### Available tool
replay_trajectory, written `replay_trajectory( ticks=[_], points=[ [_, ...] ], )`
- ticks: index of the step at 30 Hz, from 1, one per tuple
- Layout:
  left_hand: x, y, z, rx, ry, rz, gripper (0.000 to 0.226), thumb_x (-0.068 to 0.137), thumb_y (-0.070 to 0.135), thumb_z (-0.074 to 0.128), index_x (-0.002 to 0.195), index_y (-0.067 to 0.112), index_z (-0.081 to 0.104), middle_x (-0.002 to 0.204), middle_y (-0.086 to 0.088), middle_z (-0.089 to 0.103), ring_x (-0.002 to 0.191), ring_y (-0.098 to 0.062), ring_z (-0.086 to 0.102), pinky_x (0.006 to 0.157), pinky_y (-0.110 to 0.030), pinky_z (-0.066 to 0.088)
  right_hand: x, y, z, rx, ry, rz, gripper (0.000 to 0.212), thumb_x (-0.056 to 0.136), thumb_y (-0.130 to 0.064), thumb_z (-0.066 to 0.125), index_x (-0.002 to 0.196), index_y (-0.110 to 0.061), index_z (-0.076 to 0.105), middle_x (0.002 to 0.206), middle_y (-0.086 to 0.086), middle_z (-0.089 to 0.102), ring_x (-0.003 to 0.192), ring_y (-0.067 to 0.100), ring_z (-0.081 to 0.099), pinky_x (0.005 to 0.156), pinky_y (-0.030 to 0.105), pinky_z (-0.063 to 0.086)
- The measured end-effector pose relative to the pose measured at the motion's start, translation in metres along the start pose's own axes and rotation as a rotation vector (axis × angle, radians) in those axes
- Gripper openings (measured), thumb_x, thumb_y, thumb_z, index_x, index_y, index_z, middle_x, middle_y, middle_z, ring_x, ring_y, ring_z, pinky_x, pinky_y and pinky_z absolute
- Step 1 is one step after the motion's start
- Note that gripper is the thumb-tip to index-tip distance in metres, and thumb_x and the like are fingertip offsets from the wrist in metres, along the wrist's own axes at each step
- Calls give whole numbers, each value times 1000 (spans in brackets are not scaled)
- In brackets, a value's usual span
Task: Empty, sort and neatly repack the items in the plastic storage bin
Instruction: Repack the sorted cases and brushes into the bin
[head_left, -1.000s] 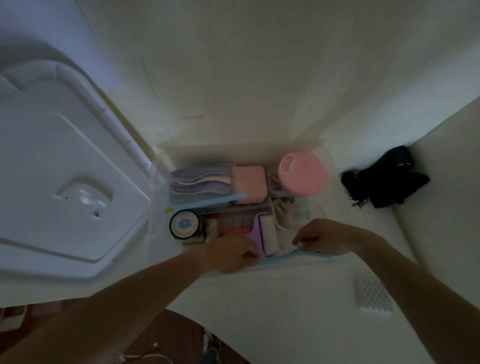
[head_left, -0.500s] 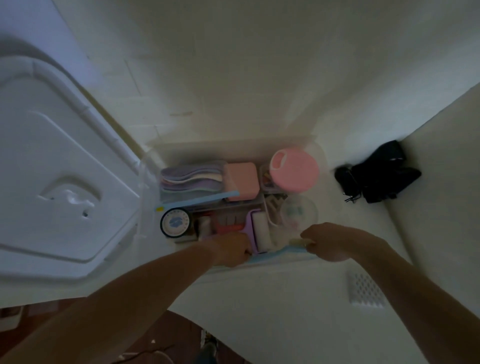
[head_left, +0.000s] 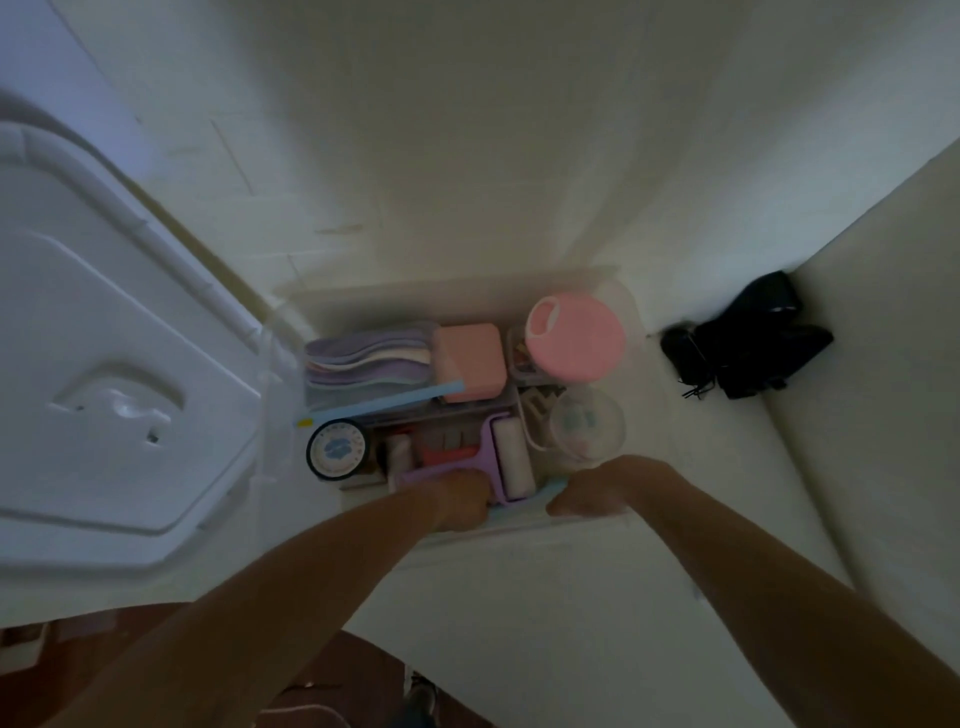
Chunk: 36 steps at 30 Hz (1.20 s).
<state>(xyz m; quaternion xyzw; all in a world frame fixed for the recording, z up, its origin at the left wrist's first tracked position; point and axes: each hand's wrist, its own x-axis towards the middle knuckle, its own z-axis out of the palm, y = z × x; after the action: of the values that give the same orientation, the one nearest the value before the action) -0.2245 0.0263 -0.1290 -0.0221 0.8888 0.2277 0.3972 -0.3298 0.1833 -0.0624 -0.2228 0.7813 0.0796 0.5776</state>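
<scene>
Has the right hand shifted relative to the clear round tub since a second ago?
Yes. The right hand has pulled back toward the bin's near edge, now below the clear round tub instead of beside the lint roller.

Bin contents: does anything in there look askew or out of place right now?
One thing: a light blue strip lies diagonally across the bin, over the stacked purple pads, while the pink box and pink lid sit squarely. Nothing looks spilled or broken; the dim light hides fine detail.
</scene>
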Motion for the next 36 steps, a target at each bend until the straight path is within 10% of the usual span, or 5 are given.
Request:
replay_trajectory(
  ticks=[9, 19, 22, 27, 36],
  points=[
    [-32, -3, -11, -108, 41, -28, 50, 102, 42, 35, 130, 9, 60, 137, -12, 57, 128, -31, 51, 110, -39, 36, -65, 33, -4, 91, 205, -101, 41, 103, -35, 44, 138, -16, 54, 143, 5, 52, 125, 21, 51, 102, 30, 39],
    [-55, 172, -13, -145, 1015, 509, 38, 96, 37, 46, 123, 17, 64, 120, -4, 65, 111, -23, 60, 98, -35, 47, -129, 156, 72, 758, 1086, -173, 20, 89, -8, 69, 99, -24, 73, 90, -10, 74, 82, -5, 68, 73, 3, 47],
    [-39, 232, 14, -227, 733, 635, 43, 100, 26, 46, 141, 12, 48, 135, -9, 53, 122, -23, 53, 106, -32, 42, -102, 194, 103, 877, 1124, -14, 23, 88, -12, 70, 107, -25, 68, 94, -3, 73, 84, 8, 70, 71, 5, 47],
    [29, 265, 71, -348, 131, 142, 45, 102, 18, 40, 144, 2, 31, 141, -21, 44, 128, -34, 47, 104, -37, 40, -42, 236, 149, 845, 917, 225, 52, 92, -29, 67, 140, -25, 49, 130, 6, 63, 116, 19, 62, 96, 26, 45],
    [107, 269, 120, -637, 144, -79, 55, 84, 26, 35, 128, -1, 54, 130, -19, 58, 124, -35, 54, 101, -36, 45, 31, 263, 176, 1244, 791, 197, 40, 93, -15, 64, 131, -4, 59, 133, 14, 61, 120, 28, 59, 103, 40, 45]
  ],
)
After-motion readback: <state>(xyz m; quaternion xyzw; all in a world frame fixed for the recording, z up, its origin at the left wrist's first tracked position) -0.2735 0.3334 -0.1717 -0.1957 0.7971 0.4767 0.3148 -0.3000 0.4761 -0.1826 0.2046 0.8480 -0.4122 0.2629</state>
